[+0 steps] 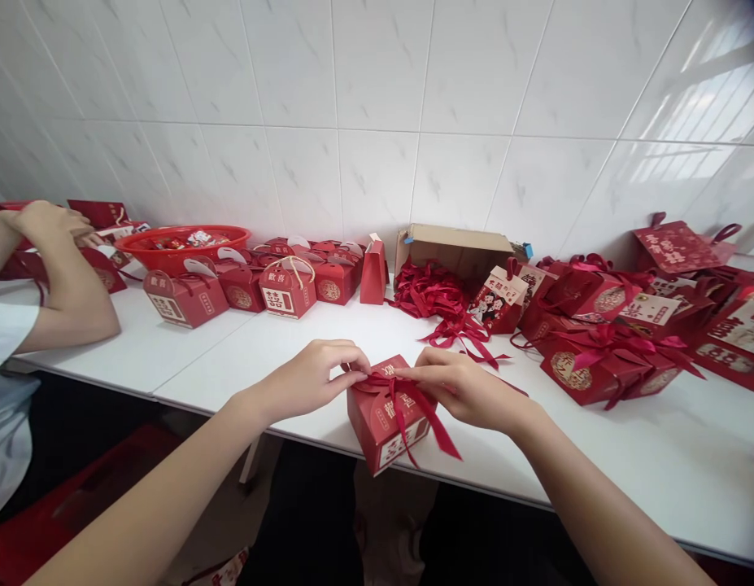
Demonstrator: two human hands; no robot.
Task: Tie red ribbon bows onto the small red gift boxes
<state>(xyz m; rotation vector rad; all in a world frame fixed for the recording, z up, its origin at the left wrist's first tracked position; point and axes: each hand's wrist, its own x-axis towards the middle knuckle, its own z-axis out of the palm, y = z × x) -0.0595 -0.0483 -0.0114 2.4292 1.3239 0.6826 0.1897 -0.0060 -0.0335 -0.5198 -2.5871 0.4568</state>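
Head view: red box (382, 419) stands upright on the white worktop (596, 464) near its front edge, right btw the two hands, one corner turned to the wearer. Prob. set that close so both hands reach its top w/o stretching. A ribbon (413, 400), also red, crosses the box top; tails hang down the front face and off to the right. Left hand (312, 376) comes in from the left, fingers (352, 364) pinched shut on the ribbon at the box's top-left. Right hand (468, 389) mirrors it, fingers (422, 373) pinched shut on the ribbon's other side, rest of the hand curled by the box's right edge. Both are tip-pinches, looks like for fine control of thin ribbon rather than a full grasp; box seems borne by the worktop alone. Behind: open cardboard carton (459, 244) against the tiled wall w/ a ribbon pile (429, 289) spilling out in front, w/in reach. Right: heap of ribboned boxes (602, 366). Left-rear: row of handled boxes (288, 289) and a red basket (190, 242) w/ small packets. Far left: another person's arm (65, 301), elbow on the worktop, hand up at more red boxes; what it grips, can't tell.
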